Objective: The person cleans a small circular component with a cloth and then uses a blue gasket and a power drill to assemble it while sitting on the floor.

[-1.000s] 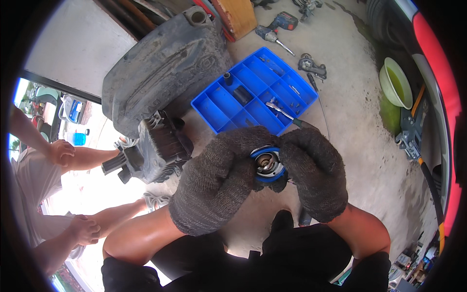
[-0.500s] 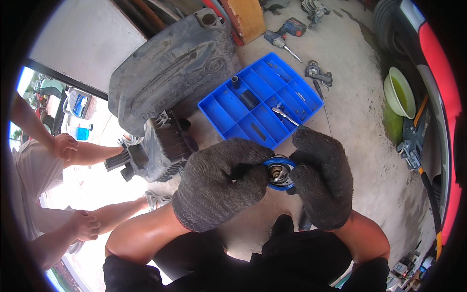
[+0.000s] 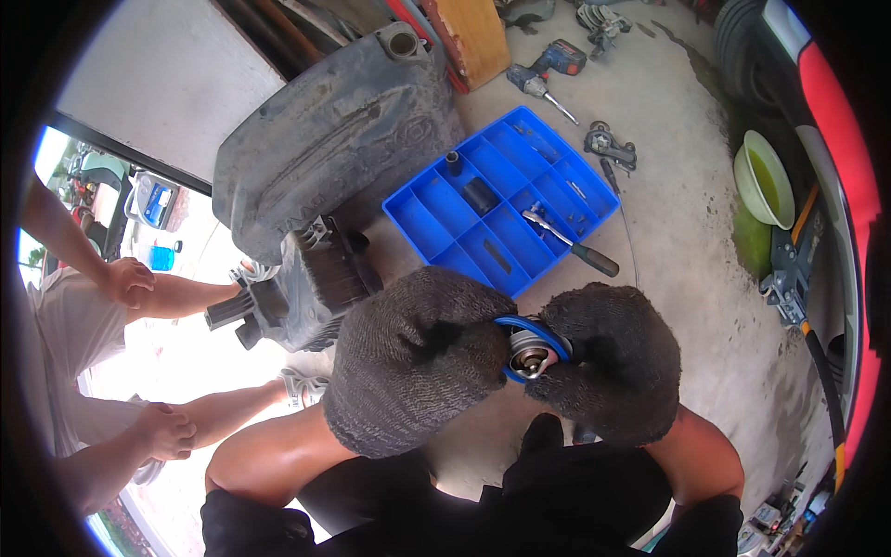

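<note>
Between my two gloved hands is a small round metal part that looks like an engine thermostat (image 3: 529,360), with a coiled spring at its centre. A blue rubber ring (image 3: 536,327) runs around it and sits tilted against the metal. My left hand (image 3: 418,357), in a dark knit glove, pinches the part's left edge. On the other side my right hand (image 3: 617,357) is closed, its fingertips on the ring and metal. Just beyond my hands stands a blue divided tray (image 3: 445,206), with a ratchet (image 3: 594,261) lying over its near right edge.
A large dark plastic cover (image 3: 325,139) leans behind the tray, beside a black airbox-like housing (image 3: 320,288). A cordless power tool (image 3: 548,70) and a metal part (image 3: 610,146) lie farther off. At right are a bowl of greenish liquid (image 3: 763,178) and a red vehicle. Another person sits at left.
My right hand has moved slightly down and toward me, uncovering the ratchet handle. The blue ring now stands more tilted against the thermostat.
</note>
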Action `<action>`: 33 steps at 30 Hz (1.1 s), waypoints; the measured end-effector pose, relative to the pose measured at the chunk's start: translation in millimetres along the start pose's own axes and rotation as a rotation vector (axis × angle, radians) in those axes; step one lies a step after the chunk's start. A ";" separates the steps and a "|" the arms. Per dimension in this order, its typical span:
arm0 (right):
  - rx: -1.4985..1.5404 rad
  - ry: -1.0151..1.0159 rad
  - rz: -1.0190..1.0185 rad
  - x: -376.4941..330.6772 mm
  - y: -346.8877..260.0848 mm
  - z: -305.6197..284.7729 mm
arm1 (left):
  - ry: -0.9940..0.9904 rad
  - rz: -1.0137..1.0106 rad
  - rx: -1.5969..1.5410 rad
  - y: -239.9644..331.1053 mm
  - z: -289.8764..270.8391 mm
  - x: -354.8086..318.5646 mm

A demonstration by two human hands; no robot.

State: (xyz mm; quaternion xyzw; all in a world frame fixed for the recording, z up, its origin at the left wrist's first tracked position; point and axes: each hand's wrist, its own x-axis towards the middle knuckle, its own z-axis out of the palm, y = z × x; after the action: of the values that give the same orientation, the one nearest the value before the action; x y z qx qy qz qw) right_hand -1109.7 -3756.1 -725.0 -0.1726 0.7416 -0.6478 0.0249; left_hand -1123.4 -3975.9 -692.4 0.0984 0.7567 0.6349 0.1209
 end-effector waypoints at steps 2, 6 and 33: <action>0.033 0.011 0.042 -4.0 2.7 2.1 | -0.071 0.009 -0.026 -3.9 -3.5 1.6; -0.246 -0.076 -0.194 3.7 2.8 -6.7 | -0.209 -0.057 -0.091 -17.4 -11.1 6.6; 0.294 0.090 0.306 0.6 -0.6 -1.5 | -0.095 -0.180 -0.182 -8.4 2.8 9.3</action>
State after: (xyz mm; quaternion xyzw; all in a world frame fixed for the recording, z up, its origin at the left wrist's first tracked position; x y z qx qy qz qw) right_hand -1110.5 -3754.9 -724.0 -0.0236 0.6569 -0.7449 0.1146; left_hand -1131.3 -3971.9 -701.7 0.0485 0.6951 0.6822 0.2216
